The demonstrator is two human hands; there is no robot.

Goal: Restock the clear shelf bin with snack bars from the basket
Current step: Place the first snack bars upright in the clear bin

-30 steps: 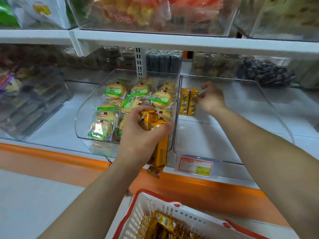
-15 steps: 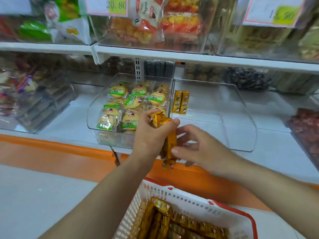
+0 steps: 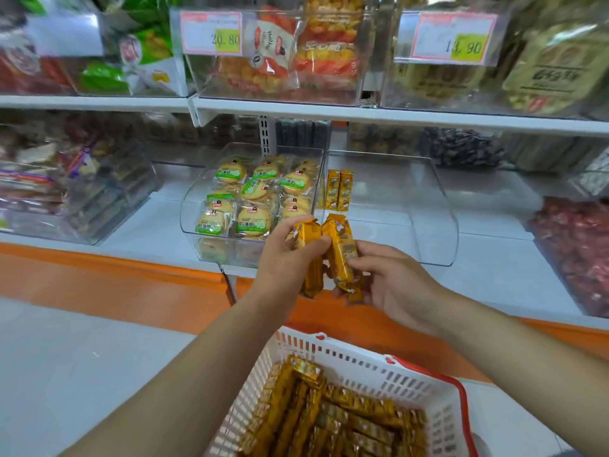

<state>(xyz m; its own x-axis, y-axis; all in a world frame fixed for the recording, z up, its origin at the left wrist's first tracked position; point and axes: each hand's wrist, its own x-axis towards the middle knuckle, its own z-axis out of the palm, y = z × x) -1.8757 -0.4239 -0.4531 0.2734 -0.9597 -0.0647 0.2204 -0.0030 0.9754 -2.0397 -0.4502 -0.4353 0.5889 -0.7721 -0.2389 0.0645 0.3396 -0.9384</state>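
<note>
1. Facing a white shelf (image 3: 148,232) lined with transparent containers. Overhung by an upper shelf (image 3: 329,115) that limits headroom, so entry likely best from the front.
2. Aiming at the clear shelf bin (image 3: 438,225), set just right of a bin of round cakes (image 3: 191,222) and seemingly wall to wall with it. Nearly bare inside, holding only two bars (image 3: 339,189) laid side by side against the back-left wall, probably to begin a tidy row. Plenty of free floor to the right and front, with a low curved front lip to clear on the way in.
3. Standing over the basket (image 3: 329,354), low and close, below the shelf edge and heaped with snack bars (image 3: 346,420), handy for refills.
4. Gripping a bunch of bars (image 3: 308,240) upright in the left hand (image 3: 283,262), fingers and thumb curled round it, apparently as a ready supply just before the bin's front.
5. Pinching a loose bar (image 3: 341,255), perhaps two, in the right hand (image 3: 392,282), thumb on top and fingers curled beneath, seemingly peeling it off the bunch. Touching the bunch or just apart: cannot tell.
</note>
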